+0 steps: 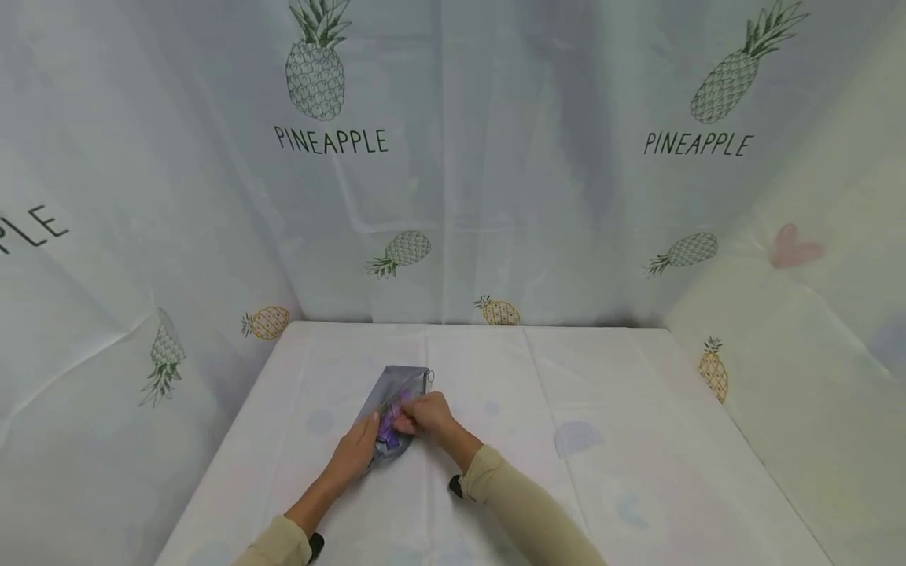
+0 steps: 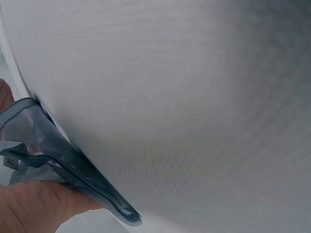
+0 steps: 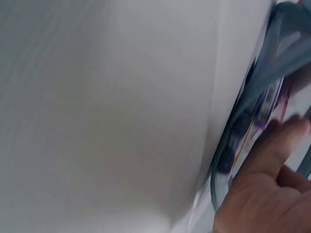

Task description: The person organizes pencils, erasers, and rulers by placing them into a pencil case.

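Observation:
A grey see-through mesh zip pouch (image 1: 398, 380) lies slantwise on the table, with a ring at its far right corner. My left hand (image 1: 357, 450) grips its left side; in the left wrist view the thumb (image 2: 53, 204) presses on the mesh near a small tag marked 38 (image 2: 11, 162). Several purple pieces (image 1: 387, 431) show inside the pouch, some of them shiny. My right hand (image 1: 428, 415) is at the pouch's right side with bent fingers among these pieces. Close by in the right wrist view are purple items (image 3: 265, 104); I cannot tell whether the fingers pinch one.
The table (image 1: 609, 503) wears a white cloth with pale spots and fold lines. Pineapple-print curtains (image 1: 495, 173) enclose it at the back and on both sides. A black strap piece (image 1: 456, 486) shows beneath the right sleeve, another (image 1: 315, 545) by the left sleeve.

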Demonstrator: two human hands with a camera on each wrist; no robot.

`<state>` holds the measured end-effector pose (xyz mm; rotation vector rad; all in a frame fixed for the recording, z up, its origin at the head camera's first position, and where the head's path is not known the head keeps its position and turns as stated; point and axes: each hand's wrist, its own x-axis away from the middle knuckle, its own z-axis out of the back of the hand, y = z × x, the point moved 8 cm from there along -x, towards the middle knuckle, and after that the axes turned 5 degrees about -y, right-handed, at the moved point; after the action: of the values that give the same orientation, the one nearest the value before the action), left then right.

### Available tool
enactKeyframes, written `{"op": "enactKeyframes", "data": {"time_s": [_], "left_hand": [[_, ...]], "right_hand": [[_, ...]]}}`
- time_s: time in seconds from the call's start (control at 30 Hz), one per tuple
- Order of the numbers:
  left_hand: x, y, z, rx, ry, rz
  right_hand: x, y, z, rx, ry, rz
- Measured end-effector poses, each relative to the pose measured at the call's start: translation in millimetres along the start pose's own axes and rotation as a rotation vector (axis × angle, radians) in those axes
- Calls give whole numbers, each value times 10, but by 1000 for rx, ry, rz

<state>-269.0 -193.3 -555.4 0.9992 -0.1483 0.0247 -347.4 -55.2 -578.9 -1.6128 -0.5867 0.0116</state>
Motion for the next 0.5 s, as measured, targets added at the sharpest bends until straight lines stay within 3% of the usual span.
{"op": "enactKeyframes", "data": {"time_s": [0.2,0.43,0.5], "left_hand": [[0,13,-19,5,4,-14],[8,9,-31,-13,-2,-1],[4,18,-24,-19,-2,1]], "right_hand": [[-13,29,-35,20,62,34],[-25,-66,-121,546,51,193],[-7,-96,-136,599,50,218]]}}
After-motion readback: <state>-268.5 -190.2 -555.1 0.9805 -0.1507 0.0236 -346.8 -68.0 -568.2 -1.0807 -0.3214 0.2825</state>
